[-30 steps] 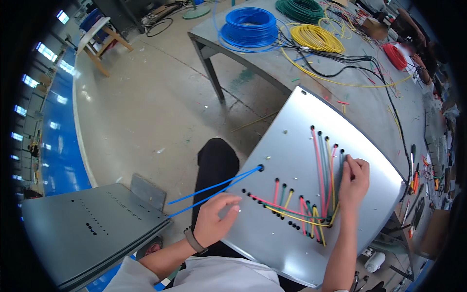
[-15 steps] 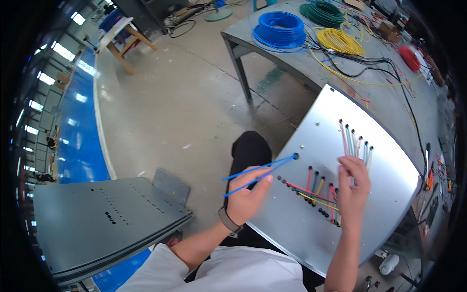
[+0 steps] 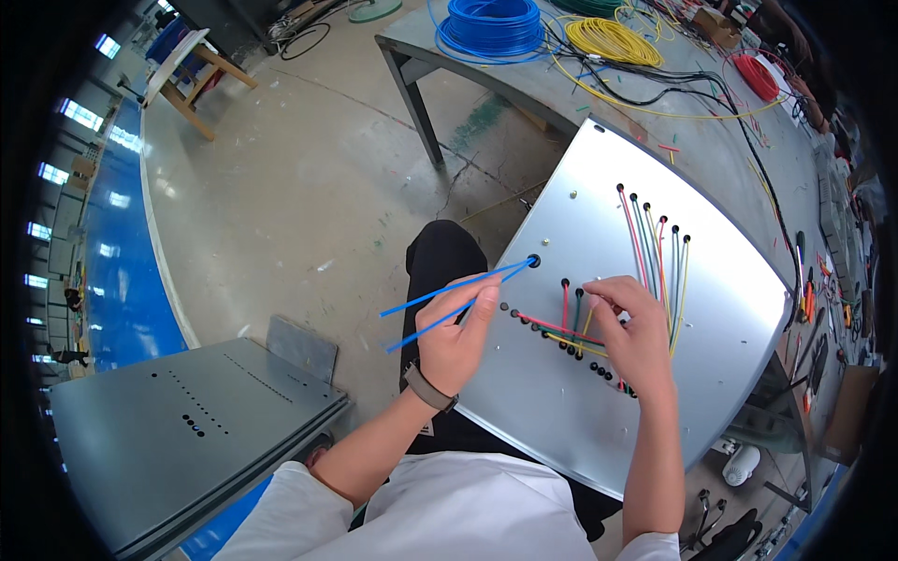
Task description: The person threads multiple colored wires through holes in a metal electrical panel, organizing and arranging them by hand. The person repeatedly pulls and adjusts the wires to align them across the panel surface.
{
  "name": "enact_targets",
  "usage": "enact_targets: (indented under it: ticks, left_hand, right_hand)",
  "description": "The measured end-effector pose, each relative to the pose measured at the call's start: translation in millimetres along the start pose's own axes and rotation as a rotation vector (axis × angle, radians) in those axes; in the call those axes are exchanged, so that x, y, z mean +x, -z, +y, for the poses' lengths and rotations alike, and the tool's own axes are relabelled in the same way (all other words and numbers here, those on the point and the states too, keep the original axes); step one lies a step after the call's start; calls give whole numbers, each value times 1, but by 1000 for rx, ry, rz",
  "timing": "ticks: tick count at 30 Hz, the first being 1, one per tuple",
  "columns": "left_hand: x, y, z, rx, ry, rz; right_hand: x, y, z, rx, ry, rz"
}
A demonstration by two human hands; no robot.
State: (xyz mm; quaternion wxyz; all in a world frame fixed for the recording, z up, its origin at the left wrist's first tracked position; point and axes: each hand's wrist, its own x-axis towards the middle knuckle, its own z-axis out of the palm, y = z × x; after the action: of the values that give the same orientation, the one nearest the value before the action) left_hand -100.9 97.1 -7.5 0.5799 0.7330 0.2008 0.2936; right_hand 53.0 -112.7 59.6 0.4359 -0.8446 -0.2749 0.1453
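A silver metal panel lies tilted across my lap, its far end at the workbench. My left hand is closed on two blue wires. They come out of a black-rimmed hole in the panel, and their loose ends stick out past my fingers to the left. Above the panel's middle, my right hand has thumb and fingertips pinched together; whether anything small is between them I cannot make out. Beside it, red, green and yellow wires run between black-rimmed holes, partly hidden by the hand.
Beyond the panel stands a grey workbench carrying a blue wire coil, a yellow coil, a red coil and black cables. Stacked grey metal panels are at my left. A wooden table stands far left.
My right hand has moved left and nearer to me over the panel, uncovering more of the long wires. The left hand keeps hold of the blue wires. The whole view has shifted.
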Motion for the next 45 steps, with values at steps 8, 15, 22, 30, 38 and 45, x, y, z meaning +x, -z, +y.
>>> enact_targets:
  ticks: [8,15,22,30,38,45]
  left_hand:
    - [5,-7,-13,320,-345,-323]
    - [-5,-1,-22,316,-409,-432]
    - [5,3,-29,330,-366,-529]
    - [10,-4,-36,412,-433,-543]
    - [-17,10,-21,309,-240,-341]
    - [-51,-14,-9,279,246,-404]
  right_hand:
    - [16,-9,-10,-12,-8,-124]
    - [53,-30,-8,-220,70,-253]
    - [77,-56,-7,-299,-26,-336]
    - [82,-62,-10,-460,-82,-375]
    - [56,-42,6,-227,80,-430]
    - [50,-44,16,-296,374,-475]
